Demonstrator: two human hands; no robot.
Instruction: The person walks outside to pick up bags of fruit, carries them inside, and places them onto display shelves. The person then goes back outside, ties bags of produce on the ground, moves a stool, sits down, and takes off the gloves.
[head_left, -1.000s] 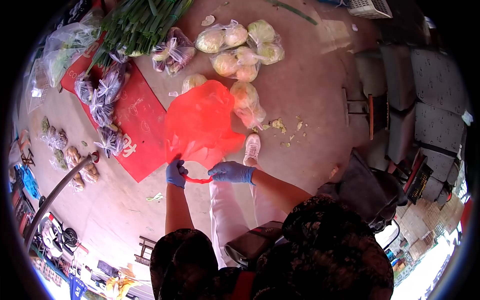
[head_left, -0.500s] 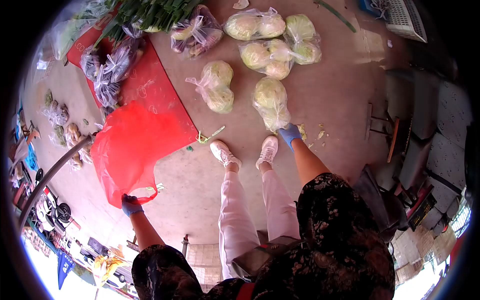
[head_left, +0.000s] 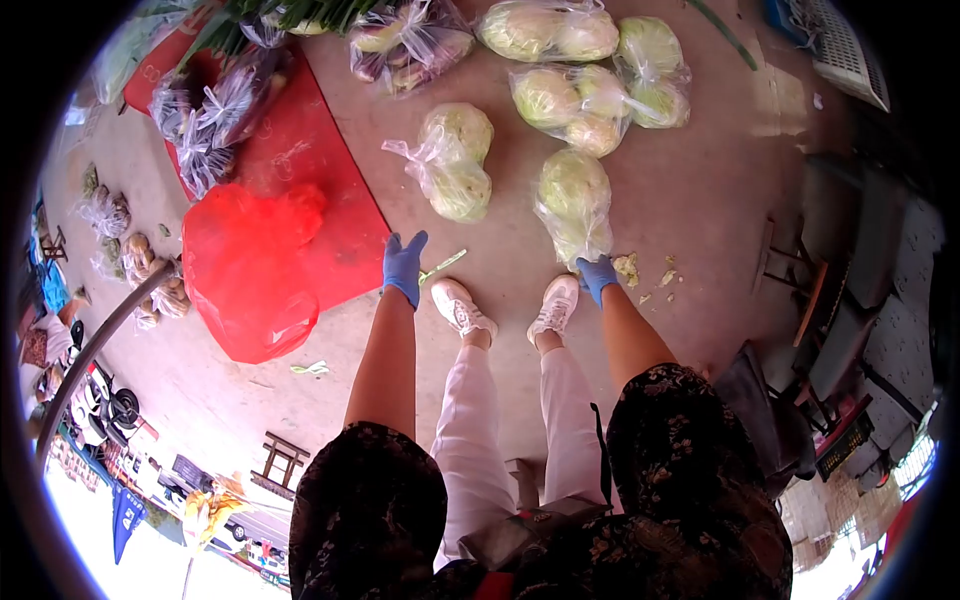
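My left hand (head_left: pixel 403 266), in a blue glove, is held over the edge of the red mat with its fingers apart and nothing in them. To its left, a red plastic bag (head_left: pixel 250 280) lies puffed up, partly over the mat. My right hand (head_left: pixel 597 277), gloved in blue too, grips the near end of a clear bag of cabbages (head_left: pixel 575 195) on the floor. Another clear bag of cabbages (head_left: pixel 455 165) rests between my hands, farther out.
More bagged cabbages (head_left: pixel 570 105) lie ahead. Bags of purple vegetables (head_left: pixel 215 125) sit on the red mat (head_left: pixel 345 215) and beside it. A curved metal pole (head_left: pixel 95 355) stands at left, dark chairs (head_left: pixel 845 270) at right. Leaf scraps (head_left: pixel 626 268) lie near my right hand.
My left hand has let go of the red bag's handle and moved right and forward. The red bag has sunk onto the mat and floor. My right hand still grips the cabbage bag.
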